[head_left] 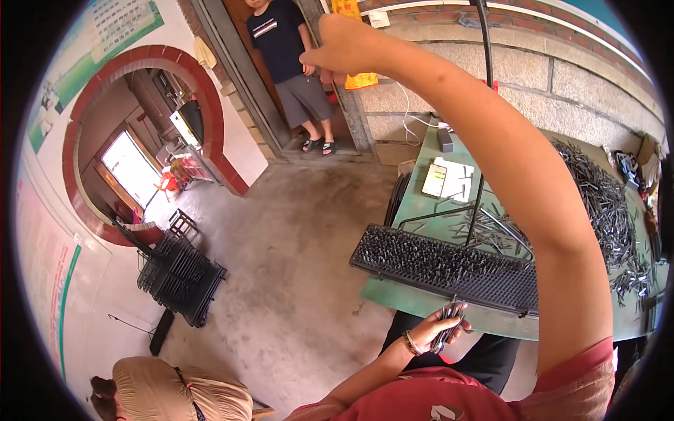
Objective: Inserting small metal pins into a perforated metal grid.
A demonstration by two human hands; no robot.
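Observation:
My left hand (441, 330), with a bracelet at the wrist, is closed around a bundle of thin dark metal pieces (447, 328) just off the table's near edge. Above it, a long black rack (442, 270) lies along that edge. Dark slim pieces stand upright in its left part, while its right part shows a bare grid. My raised right arm crosses the view, and my right hand (347, 49) is up near the doorway, far from the table. Its thumb stands apart from the bent fingers, and nothing shows in it.
The green table (382, 295) bears loose dark pieces, a large heap (597, 196) at right, a phone (434, 179) and a black metal stand (481, 203). A person (281, 63) stands in the doorway; another (168, 393) is at lower left. Black racks (182, 277) are stacked on the floor.

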